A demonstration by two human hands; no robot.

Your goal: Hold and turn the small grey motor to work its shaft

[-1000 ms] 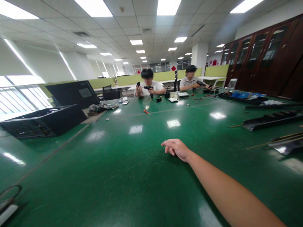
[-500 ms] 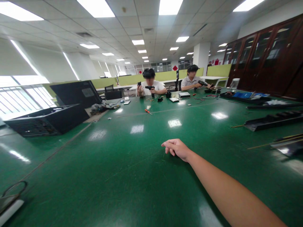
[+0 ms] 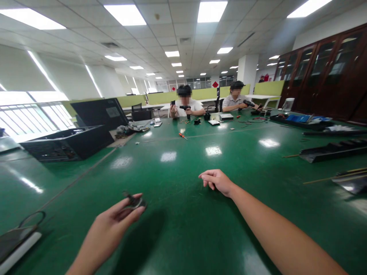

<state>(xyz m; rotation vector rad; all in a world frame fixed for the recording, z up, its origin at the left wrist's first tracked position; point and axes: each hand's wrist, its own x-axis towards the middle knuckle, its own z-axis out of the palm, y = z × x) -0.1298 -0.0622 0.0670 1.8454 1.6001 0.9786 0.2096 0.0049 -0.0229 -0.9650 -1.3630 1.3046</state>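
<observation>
My left hand (image 3: pixel 110 225) is raised over the green table (image 3: pixel 177 236), pinching a small dark part (image 3: pixel 137 201) between thumb and fingers. The part has a rounded, dark grey body and a thin piece sticking up; blur hides its exact kind. Farther forward and to the right, my right hand (image 3: pixel 216 181) hovers just over or rests on the tabletop, which I cannot tell. Its index finger points left, the other fingers are loosely bent and apart, and nothing shows in them.
An open black computer case (image 3: pixel 70 143) stands at the left. An orange screwdriver (image 3: pixel 182 136) lies mid-table. Black trays (image 3: pixel 329 149) line the right side. Across the table, two people (image 3: pixel 195 107) hold power drills. At the near left sits a flat device (image 3: pixel 17 240) with a cable.
My left hand has come into view from below, holding the small dark part. My right hand has kept its pose. The whole view has shifted slightly.
</observation>
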